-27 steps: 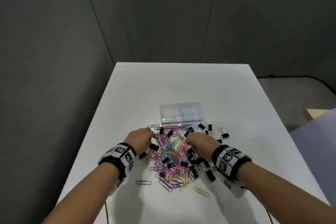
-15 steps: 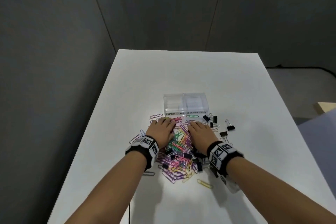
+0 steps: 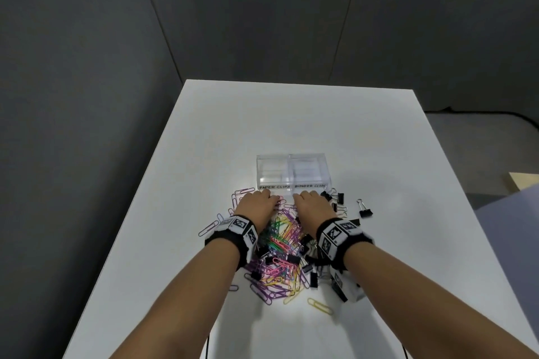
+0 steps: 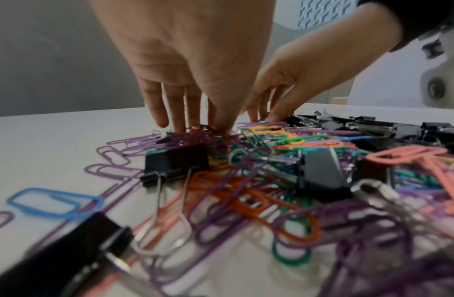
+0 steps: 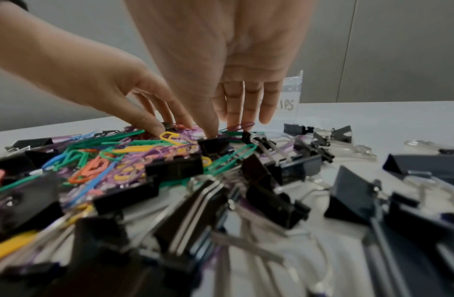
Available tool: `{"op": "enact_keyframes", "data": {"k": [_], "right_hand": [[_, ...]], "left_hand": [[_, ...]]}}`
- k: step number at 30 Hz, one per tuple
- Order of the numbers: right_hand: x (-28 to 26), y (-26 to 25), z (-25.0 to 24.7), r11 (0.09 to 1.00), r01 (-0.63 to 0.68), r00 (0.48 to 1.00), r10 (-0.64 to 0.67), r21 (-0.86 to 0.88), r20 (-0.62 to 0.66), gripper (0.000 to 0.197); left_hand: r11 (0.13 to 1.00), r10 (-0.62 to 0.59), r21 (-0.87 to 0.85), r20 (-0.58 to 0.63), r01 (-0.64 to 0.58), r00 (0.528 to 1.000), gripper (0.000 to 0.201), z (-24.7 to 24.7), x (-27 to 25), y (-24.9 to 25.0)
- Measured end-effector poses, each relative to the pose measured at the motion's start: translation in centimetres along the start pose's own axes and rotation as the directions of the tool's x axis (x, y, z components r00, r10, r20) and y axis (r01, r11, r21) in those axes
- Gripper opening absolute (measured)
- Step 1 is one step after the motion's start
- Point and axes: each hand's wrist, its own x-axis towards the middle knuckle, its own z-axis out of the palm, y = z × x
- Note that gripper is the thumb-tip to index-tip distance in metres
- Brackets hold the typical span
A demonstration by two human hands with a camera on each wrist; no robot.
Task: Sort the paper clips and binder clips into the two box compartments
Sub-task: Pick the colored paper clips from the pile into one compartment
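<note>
A clear two-compartment box (image 3: 293, 172) stands mid-table, labelled PAPER CLIPS on the left and BINDER CLIPS on the right; both compartments look empty. In front of it lies a mixed pile of coloured paper clips (image 3: 281, 237) (image 4: 266, 140) and black binder clips (image 3: 310, 275) (image 5: 174, 166). My left hand (image 3: 269, 199) (image 4: 192, 122) and right hand (image 3: 303, 195) (image 5: 236, 120) rest side by side on the pile's far part. Their fingers are straight, pointing down, with the tips touching clips just short of the box front. Neither hand holds anything.
Loose binder clips (image 3: 338, 198) lie right of the box, one apart (image 3: 365, 211). Stray paper clips lie left of the pile (image 3: 208, 227) and a yellow one (image 3: 319, 305) near me. The white table (image 3: 291, 119) stands against grey walls, its left edge close.
Both hands have moved forward from the sides of the pile and drawn together, fingertips now near the box front. The head view has shifted forward with them.
</note>
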Motion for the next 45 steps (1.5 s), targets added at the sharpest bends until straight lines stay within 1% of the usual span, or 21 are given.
{"op": "enact_keyframes", "data": {"k": [2, 4, 7, 9, 13, 17, 20, 23, 25, 27, 31, 34, 36, 39, 40, 43, 45], "right_hand": [[0.3, 0.2, -0.1, 1.0, 0.018, 1.0, -0.018, -0.016, 0.003, 0.036], [0.8, 0.3, -0.4, 1.0, 0.01, 1.0, -0.01, 0.003, 0.018, 0.027], [1.5, 0.4, -0.8, 0.997, -0.03, 0.999, 0.027, 0.074, 0.041, 0.024], [1.7, 0.4, -1.1, 0.995, -0.038, 0.998, 0.033, 0.089, 0.058, 0.023], [2.1, 0.7, -1.6, 1.0, -0.022, 0.999, 0.022, -0.005, 0.028, 0.023], [1.7, 0.5, -0.9, 0.997, -0.07, 0.997, 0.07, -0.018, 0.023, 0.023], [1.4, 0.5, -0.6, 0.995, -0.088, 0.996, 0.087, 0.054, 0.016, 0.022], [1.4, 0.5, -0.5, 0.983, -0.123, 0.992, 0.123, 0.134, 0.013, 0.019], [1.4, 0.4, -0.6, 0.977, -0.14, 0.99, 0.136, 0.158, 0.035, 0.017], [1.4, 0.2, -0.7, 0.972, -0.148, 0.988, 0.136, 0.183, 0.076, 0.018], [1.2, 0.2, -0.9, 0.959, -0.156, 0.985, 0.132, 0.236, 0.114, 0.019], [0.8, 0.1, -1.0, 0.948, -0.149, 0.988, 0.127, 0.282, 0.092, 0.017], [0.5, 0.2, -1.4, 0.922, -0.157, 0.987, 0.141, 0.354, 0.072, 0.016], [0.4, 0.5, -1.9, 0.868, -0.191, 0.982, 0.17, 0.458, 0.088, 0.012], [0.4, 0.5, -2.1, 0.854, -0.199, 0.98, 0.172, 0.481, 0.1, 0.013], [0.5, 0.4, -2.2, 0.811, -0.224, 0.974, 0.173, 0.54, 0.146, 0.027], [0.4, 0.1, -2.1, 0.793, -0.24, 0.97, 0.173, 0.561, 0.17, 0.028]], "left_hand": [[1.0, 0.006, 0.006, -0.004, -0.006, 1.0, 0.048, 0.0, 0.1, -0.2], [1.0, 0.015, -0.024, -0.011, -0.016, 1.0, 0.05, 0.0, 0.2, -0.4], [0.991, 0.003, -0.132, -0.049, -0.009, 0.999, 0.039, -0.4, 0.1, -0.6], [0.986, 0.002, -0.168, -0.059, -0.012, 0.998, 0.034, -0.8, 0.4, -0.9], [0.995, 0.029, -0.094, -0.054, -0.034, 0.998, 0.032, -0.8, 0.9, -1.4], [0.998, 0.046, -0.038, -0.057, -0.048, 0.997, 0.032, 0.2, 1.2, -1.5], [0.997, 0.046, -0.06, -0.046, -0.049, 0.998, 0.027, 0.2, 1.5, -1.4], [0.989, 0.037, -0.142, 0.006, -0.035, 0.999, 0.026, -0.2, 1.8, -1.2], [0.982, 0.028, -0.19, 0.036, -0.021, 0.999, 0.029, -0.3, 1.8, -1.0], [0.976, 0.01, -0.218, 0.034, -0.003, 0.999, 0.028, -0.3, 1.8, -0.7], [0.981, -0.012, -0.193, 0.04, 0.019, 0.999, 0.026, -0.4, 1.8, -0.2], [0.973, -0.028, -0.224, 0.082, 0.045, 0.996, 0.026, -0.5, 2.0, -0.2], [0.969, -0.012, -0.243, 0.099, 0.036, 0.995, 0.025, -0.6, 1.9, -0.2], [0.963, 0.023, -0.27, 0.074, -0.002, 0.997, 0.023, -0.8, 1.6, -0.4], [0.959, 0.037, -0.282, 0.059, -0.019, 0.998, 0.023, -0.9, 1.4, -0.4], [0.944, 0.086, -0.322, 0.035, -0.07, 0.996, 0.026, -0.9, 0.7, -0.8], [0.93, 0.114, -0.355, 0.039, -0.093, 0.993, 0.032, -0.9, 0.1, -1.0]]}}
